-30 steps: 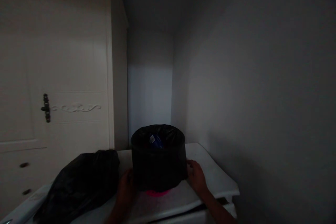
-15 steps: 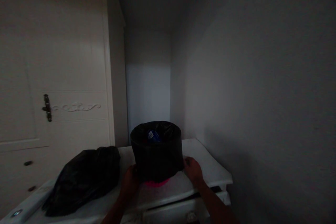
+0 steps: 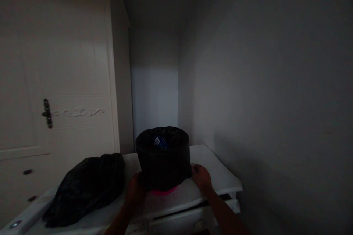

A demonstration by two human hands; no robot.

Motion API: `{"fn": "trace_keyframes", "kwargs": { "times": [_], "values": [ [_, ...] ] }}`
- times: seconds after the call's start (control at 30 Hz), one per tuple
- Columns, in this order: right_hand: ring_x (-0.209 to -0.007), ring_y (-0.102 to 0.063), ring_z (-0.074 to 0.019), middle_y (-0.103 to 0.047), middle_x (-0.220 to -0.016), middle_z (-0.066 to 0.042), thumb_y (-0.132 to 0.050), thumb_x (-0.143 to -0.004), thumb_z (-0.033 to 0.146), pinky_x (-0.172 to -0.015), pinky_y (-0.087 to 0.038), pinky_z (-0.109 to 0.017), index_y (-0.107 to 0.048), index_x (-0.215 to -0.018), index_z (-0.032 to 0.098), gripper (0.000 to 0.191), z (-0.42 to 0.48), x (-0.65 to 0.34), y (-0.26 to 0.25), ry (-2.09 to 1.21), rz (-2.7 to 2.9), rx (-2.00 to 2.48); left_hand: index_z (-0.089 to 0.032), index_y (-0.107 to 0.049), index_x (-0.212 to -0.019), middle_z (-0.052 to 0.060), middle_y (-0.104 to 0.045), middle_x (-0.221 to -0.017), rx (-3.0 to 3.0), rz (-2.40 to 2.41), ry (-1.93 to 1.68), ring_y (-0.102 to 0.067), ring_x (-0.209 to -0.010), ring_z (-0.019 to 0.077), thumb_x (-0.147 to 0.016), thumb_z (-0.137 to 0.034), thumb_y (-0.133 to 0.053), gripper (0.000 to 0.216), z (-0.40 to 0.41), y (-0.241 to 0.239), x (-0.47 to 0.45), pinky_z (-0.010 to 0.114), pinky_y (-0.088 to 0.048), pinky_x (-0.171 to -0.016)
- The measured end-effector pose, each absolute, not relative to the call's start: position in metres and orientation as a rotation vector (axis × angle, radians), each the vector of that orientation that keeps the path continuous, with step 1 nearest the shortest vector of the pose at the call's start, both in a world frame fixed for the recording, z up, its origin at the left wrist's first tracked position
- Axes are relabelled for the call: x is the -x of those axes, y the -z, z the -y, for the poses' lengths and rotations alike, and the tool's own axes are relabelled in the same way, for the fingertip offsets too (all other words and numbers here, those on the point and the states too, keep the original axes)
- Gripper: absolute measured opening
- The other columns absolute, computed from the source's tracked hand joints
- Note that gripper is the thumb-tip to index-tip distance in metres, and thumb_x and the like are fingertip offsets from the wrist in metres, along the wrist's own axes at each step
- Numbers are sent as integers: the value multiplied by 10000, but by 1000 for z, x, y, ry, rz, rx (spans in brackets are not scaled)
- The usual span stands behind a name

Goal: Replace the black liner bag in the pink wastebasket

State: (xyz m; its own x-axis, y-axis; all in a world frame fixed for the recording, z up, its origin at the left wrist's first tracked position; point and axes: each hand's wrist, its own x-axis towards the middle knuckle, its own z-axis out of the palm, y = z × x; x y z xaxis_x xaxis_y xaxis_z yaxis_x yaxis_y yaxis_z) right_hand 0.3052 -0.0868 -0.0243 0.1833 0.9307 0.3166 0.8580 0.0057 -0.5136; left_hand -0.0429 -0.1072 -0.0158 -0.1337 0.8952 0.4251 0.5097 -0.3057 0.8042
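A pink bin [image 3: 164, 192] stands on the white dresser top, lined with a black garbage bag [image 3: 165, 169] that is folded down over its outside. Only a strip of pink shows below the bag's lower edge. Inside the lined bin lies a blue item with a white barcode label [image 3: 160, 142]. On the near left side, my left hand [image 3: 135, 190] has its fingers closed at the bag's edge, partly lost in shadow. Opposite it, my right hand [image 3: 201, 176] pinches the bag's lower edge on the right.
A second black plastic bag [image 3: 88, 187] lies bunched up on the left of the white dresser [image 3: 220, 176]. A white wardrobe [image 3: 79, 80] with a dark handle [image 3: 47, 113] rises behind on the left. The grey wall [image 3: 261, 80] borders the right side. The room is dim.
The view has shifted very slightly, so everything sits a little further left. Both hands keep the same hold at the bag's sides.
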Motion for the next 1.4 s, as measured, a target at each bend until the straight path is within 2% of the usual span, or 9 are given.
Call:
{"fn": "trace_keyframes", "kwargs": {
  "times": [0.13,0.37,0.57,0.73,0.83,0.93,1.07,1.23,1.4],
  "values": [
    [-993,-766,-241,-824,-1050,-124,-438,-1073,441,-795,-468,-283,-799,-954,197,451,89,-304,21,-176,1664,1853,-150,-783,-960,189,-833,-1037,-1759,-1579,-1431,-782,-1008,385,-768,-404,-555,392,102,20,44,474,-631,-900],
    [-1025,-763,-252,-822,-1080,-133,-442,-1069,421,-838,-481,-290,-801,-1010,191,431,90,-305,21,-164,1671,1861,-157,-780,-929,216,-824,-1073,-1727,-1572,-1476,-773,-1034,406,-780,-451,-545,405,98,27,45,525,-601,-972],
    [-1021,-764,-246,-821,-1084,-130,-444,-1074,401,-848,-482,-289,-802,-1019,195,416,90,-305,21,-129,1696,1874,-174,-778,-885,196,-832,-1015,-1745,-1544,-1477,-779,-990,385,-792,-486,-549,397,99,26,45,509,-615,-953],
    [-1026,-764,-256,-818,-1074,-137,-432,-1079,411,-831,-481,-298,-798,-1009,180,438,91,-304,19,-153,1698,1866,-186,-781,-901,174,-836,-1018,-1736,-1545,-1501,-777,-1033,383,-796,-505,-566,399,98,27,45,467,-635,-918],
    [-1025,-764,-252,-816,-1079,-137,-443,-1073,412,-835,-481,-293,-797,-1013,185,425,91,-304,20,-148,1683,1873,-167,-782,-909,195,-831,-1010,-1728,-1566,-1480,-776,-1045,403,-805,-512,-548,429,96,29,45,492,-619,-947],
    [-1026,-764,-252,-817,-1084,-139,-437,-1075,413,-840,-482,-293,-800,-1018,187,431,91,-304,21,-148,1678,1860,-141,-781,-960,229,-818,-1076,-1714,-1596,-1494,-771,-1061,416,-803,-504,-523,472,95,32,47,534,-589,-997],
    [-1059,-760,-266,-817,-1109,-145,-458,-1071,397,-858,-483,-304,-800,-1042,175,409,92,-303,19,-165,1670,1869,-136,-774,-1033,229,-807,-1156,-1740,-1578,-1468,-759,-1106,403,-780,-453,-539,469,94,34,50,520,-582,-1014],
    [-1039,-768,-265,-817,-1073,-148,-446,-1079,402,-838,-485,-306,-798,-1026,175,422,94,-302,16,-158,1687,1892,-120,-774,-985,221,-818,-1083,-1764,-1551,-1442,-769,-1058,388,-786,-429,-516,449,94,32,49,515,-587,-993],
    [-1079,-757,-268,-811,-1117,-152,-442,-1084,391,-887,-485,-308,-794,-1062,166,418,93,-303,19,-116,1705,1897,-141,-781,-983,197,-825,-1079,-1746,-1576,-1462,-771,-1040,375,-816,-462,-523,444,95,32,48,495,-607,-957]
  ]
}}
